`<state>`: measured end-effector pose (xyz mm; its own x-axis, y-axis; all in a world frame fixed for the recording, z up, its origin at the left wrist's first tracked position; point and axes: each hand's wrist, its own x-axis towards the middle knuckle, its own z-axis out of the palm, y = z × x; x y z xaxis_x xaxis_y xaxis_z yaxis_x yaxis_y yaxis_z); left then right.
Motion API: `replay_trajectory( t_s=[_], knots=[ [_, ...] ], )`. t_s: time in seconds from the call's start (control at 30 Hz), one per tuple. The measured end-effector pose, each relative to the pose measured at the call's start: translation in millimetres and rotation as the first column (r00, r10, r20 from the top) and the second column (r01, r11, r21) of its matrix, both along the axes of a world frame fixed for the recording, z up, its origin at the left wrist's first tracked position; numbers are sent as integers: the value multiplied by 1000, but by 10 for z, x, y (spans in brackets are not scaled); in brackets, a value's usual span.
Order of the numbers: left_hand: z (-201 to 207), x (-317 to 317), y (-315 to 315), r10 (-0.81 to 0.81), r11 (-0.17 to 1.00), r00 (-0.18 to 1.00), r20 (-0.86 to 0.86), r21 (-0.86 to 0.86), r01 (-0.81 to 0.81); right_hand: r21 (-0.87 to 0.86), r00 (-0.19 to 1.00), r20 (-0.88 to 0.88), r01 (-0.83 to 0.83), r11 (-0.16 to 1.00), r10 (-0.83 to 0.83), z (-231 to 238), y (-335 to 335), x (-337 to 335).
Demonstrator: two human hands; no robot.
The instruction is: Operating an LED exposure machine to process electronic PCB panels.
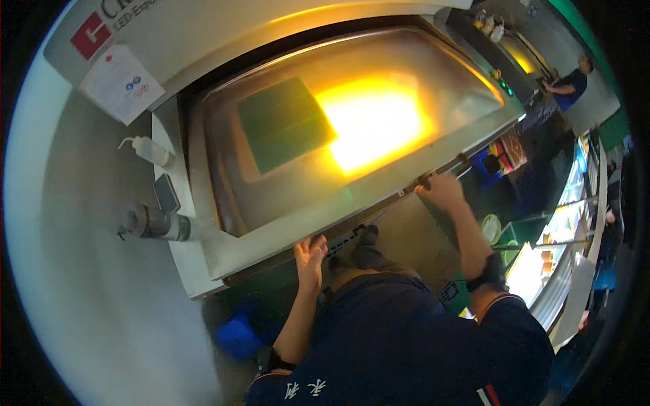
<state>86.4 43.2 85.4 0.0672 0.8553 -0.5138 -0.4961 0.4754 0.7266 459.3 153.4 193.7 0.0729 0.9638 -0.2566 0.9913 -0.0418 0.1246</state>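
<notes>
In front of me stands a machine with a wide bed (277, 196) under a clear, film-like cover. A dark green square sheet (284, 125) lies beneath the cover, left of a bright yellow-white glow. My right hand (443, 192) is closed at the bed's front edge, round what looks like a small dark handle, mostly hidden by the fingers. My left hand (311, 258) is at the same front edge, farther left, its fingers apart and slightly bent, with nothing visible in it. The raised lid (237, 40) spans the far side.
On the machine's left rim are a white squeeze bottle (152, 151), a phone (166, 193) and a clear cylindrical container (159, 224). A blue object (238, 337) is on the floor at lower left. At far right, a person (574, 84) works at another machine; a lit table (565, 216) stands nearer.
</notes>
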Motion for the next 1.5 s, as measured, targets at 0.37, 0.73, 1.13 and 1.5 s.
replay_trajectory(
  t_s=[0.37, 0.73, 1.13, 1.5],
  knots=[
    [1754, 11, 920, 297, 482, 923, 244, 796, -366, 671, 413, -493, -380, 637, 766, 233, 78, -1110],
    [2379, -102, 1086, 384, 534, 880, 280, 710, -459, -2, 866, -498, 48, 999, -43, -2483, 2489, -1011],
    [3159, 229, 1773, 837, 178, 433, 334, 583, -793, -107, 867, -440, 208, 972, -234, -2336, 3018, -568],
    [2742, -172, 1737, 242, 315, 922, 301, 875, -369, -205, 669, -560, 460, 864, -489, -2128, 1966, -568]
  ],
)
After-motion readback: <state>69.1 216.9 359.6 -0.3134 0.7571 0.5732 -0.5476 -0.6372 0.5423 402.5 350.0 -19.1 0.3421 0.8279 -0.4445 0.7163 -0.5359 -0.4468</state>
